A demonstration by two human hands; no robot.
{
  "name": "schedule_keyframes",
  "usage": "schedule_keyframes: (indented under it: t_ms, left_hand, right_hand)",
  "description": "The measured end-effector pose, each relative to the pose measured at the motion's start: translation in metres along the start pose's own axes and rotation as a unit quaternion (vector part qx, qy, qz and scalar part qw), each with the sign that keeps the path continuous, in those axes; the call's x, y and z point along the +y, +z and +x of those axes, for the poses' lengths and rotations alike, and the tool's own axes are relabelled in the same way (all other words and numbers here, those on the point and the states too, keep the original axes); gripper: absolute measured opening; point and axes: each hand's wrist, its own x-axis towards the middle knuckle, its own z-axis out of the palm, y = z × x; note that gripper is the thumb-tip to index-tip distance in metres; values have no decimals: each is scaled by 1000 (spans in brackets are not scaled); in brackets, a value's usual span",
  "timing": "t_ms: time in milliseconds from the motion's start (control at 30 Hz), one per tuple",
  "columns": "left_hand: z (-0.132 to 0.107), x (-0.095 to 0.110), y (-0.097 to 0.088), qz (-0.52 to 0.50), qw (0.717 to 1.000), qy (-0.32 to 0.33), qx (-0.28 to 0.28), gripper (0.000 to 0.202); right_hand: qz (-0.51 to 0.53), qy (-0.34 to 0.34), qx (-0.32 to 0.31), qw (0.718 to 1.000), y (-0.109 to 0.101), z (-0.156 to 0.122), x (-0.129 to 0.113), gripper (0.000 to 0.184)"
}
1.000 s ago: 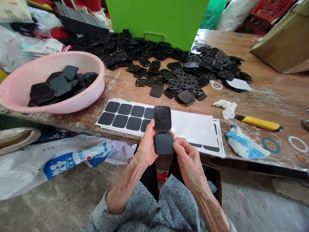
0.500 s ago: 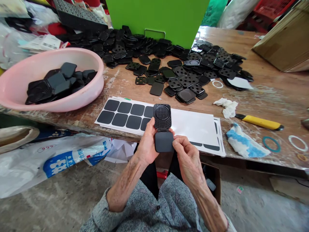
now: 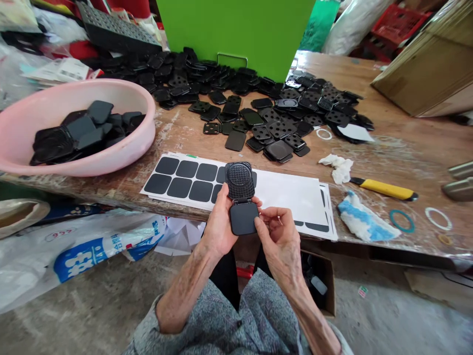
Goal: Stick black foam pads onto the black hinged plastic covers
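My left hand (image 3: 221, 224) is wrapped round the left side of an unfolded black hinged case (image 3: 244, 219). Its upper half shows a gridded inside with a round ring; the lower half is a smooth dark square with rounded corners. At the right edge of that smooth half, the thumb and bent fingers of my right hand (image 3: 277, 234) pinch it. Behind the case lies a white sheet of dark rounded-square stickers (image 3: 180, 188), with a blank white backing sheet (image 3: 288, 195) over its right part.
A pink basin (image 3: 148, 130) at left holds dark cases. Many black pieces (image 3: 281, 128) lie heaped before a green panel (image 3: 236, 29). At right are a yellow utility knife (image 3: 388, 189), a blue-white cloth (image 3: 364, 217), rings and a cardboard box (image 3: 424, 64). The table's front edge runs behind my hands.
The view has shifted slightly. My right thumb has moved a little along the lower half's right edge, and the right fingers have lifted and loosened somewhat. My left hand keeps its hold.
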Motion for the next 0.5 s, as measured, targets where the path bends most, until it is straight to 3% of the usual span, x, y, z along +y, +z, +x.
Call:
schedule_keyframes:
  t_ms: [100, 200, 267, 367, 433, 500]
  left_hand:
    - [-4, 11, 2, 34, 999, 6, 24, 43]
    - [-9, 48, 6, 68, 993, 82, 50, 34]
    - [-14, 90, 6, 85, 973, 199, 79, 35]
    - [-20, 167, -7, 108, 916, 363, 135, 27]
    - [-21, 220, -30, 187, 886, 378, 194, 24]
    - [-18, 266, -61, 303, 846, 393, 197, 30]
  right_hand:
    - [-31, -20, -46, 998, -1, 7, -1, 7]
    - [-80, -73, -74, 991, -5, 25, -3, 7]
    - [-134, -136, -82, 978, -6, 42, -3, 7]
    - [-202, -199, -98, 954, -2, 68, 1, 13]
    - [-256, -209, -104, 938, 4, 84, 5, 17]
    - [-301, -209, -109, 924, 11, 98, 10, 21]
